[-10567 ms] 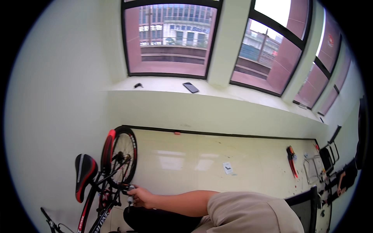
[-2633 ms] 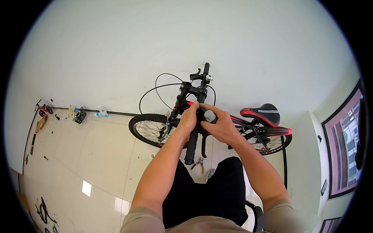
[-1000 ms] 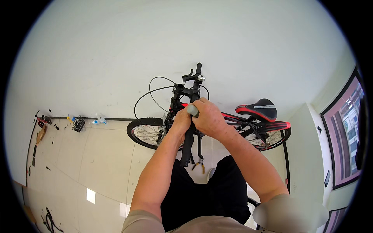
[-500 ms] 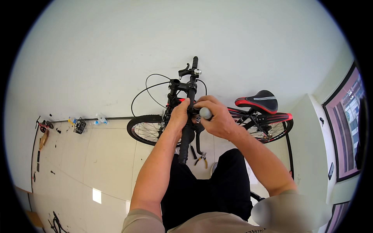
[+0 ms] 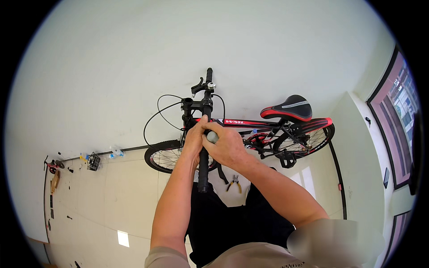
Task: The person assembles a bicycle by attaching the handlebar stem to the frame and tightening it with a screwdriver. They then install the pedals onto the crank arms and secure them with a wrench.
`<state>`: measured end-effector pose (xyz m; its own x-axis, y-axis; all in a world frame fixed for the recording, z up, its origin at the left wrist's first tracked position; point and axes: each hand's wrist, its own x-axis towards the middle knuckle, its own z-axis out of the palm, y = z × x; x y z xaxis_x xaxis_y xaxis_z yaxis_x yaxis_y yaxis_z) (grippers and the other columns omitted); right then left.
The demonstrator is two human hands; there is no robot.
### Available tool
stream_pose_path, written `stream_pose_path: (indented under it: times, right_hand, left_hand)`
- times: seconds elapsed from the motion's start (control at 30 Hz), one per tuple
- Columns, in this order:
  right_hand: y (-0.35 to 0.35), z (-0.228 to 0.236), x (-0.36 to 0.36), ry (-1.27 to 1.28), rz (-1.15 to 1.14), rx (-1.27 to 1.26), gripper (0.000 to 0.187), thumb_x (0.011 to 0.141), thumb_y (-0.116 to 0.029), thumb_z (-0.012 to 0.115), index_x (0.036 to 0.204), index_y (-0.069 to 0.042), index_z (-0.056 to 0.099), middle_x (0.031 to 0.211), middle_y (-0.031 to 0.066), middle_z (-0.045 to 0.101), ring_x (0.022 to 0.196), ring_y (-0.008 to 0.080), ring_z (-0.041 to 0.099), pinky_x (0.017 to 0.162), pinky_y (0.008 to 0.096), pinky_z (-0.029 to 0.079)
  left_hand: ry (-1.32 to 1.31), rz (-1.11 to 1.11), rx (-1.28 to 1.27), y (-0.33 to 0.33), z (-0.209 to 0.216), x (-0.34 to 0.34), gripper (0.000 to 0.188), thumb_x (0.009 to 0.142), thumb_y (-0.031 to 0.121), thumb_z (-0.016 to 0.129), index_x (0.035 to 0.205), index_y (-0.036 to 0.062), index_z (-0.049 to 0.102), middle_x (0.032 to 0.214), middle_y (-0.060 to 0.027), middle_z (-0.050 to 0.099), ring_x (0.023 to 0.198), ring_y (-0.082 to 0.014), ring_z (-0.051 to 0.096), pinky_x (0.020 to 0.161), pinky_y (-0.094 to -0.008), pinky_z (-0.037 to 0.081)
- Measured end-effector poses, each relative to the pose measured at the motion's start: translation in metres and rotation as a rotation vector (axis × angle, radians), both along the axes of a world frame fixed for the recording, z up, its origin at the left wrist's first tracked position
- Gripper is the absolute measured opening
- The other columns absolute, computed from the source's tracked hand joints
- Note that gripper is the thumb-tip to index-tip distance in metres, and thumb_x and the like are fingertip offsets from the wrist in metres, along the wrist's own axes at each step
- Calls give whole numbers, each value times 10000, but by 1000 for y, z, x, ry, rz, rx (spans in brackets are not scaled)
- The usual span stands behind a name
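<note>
A black and red bicycle [image 5: 241, 123] stands side-on against the white wall. My left hand [image 5: 193, 140] is closed around its black handlebar [image 5: 203, 172], just inboard of the near grip. Pressed up against it, my right hand [image 5: 227, 145] closes on a tool handle with a rounded grey end [image 5: 212, 137]; the tool's other end is hidden by my fingers. Close to my hands are the stem [image 5: 193, 104] and the cables looping off to the left. On the far side of the bar sit a bell [image 5: 211, 85] and a brake lever [image 5: 197, 87].
Between my feet lie pliers with yellow and black handles [image 5: 234, 183]. The saddle [image 5: 287, 108] rises at the right, before a window [image 5: 393, 118]. Along the wall at left are a wire basket [image 5: 93, 161], plastic wrapping [image 5: 117, 152] and several small parts on the tiled floor.
Handlebar and both hands have shifted slightly left in view. My right hand has turned and drawn in against my left, keeping its hold on the grey-ended tool. More of the bicycle frame shows now.
</note>
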<state>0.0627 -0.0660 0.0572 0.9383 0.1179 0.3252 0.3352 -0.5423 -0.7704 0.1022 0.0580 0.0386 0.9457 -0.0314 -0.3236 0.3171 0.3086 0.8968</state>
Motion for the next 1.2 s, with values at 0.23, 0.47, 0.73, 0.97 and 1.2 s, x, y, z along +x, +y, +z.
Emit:
stream_pose_path:
  times: [0.23,0.47,0.73,0.97,1.2]
  right_hand:
    - [0,-6,4,-50,-69,-122,197,855,-232,688,999,-101,660,782,163,685,764,372,676,704,453,526]
    - [-29,-7,3,-139,51,-110,181,821,-180,729,956,-82,658,746,148,680,726,365,673,670,438,523]
    - [-30,-25,7,-141,-6,130,279,825,-223,765,998,-44,637,761,125,693,693,282,674,637,381,511]
    - [-19,-11,-3,142,-208,225,651,767,-407,798,1146,74,575,806,146,709,702,229,667,681,340,516]
    - [-16,-23,10,303,-147,372,647,744,-405,773,1111,107,624,709,111,705,711,223,674,727,333,526]
  left_hand:
    - [25,6,-42,-4,-1,1,337,977,373,568,931,47,640,837,-53,643,711,-160,619,631,-326,512]
    - [33,18,-35,1,-9,6,331,968,367,562,876,58,640,691,-49,612,539,-147,551,511,-298,456]
    - [5,-4,-41,-4,-3,2,356,969,385,562,887,50,650,666,-47,608,520,-144,537,488,-288,441]
    - [-10,-9,-59,-1,0,-1,357,973,406,578,888,66,647,664,-33,598,526,-138,535,489,-282,439]
    - [-33,-45,-34,1,-5,2,369,961,409,577,869,57,635,661,-42,591,535,-139,538,493,-290,441]
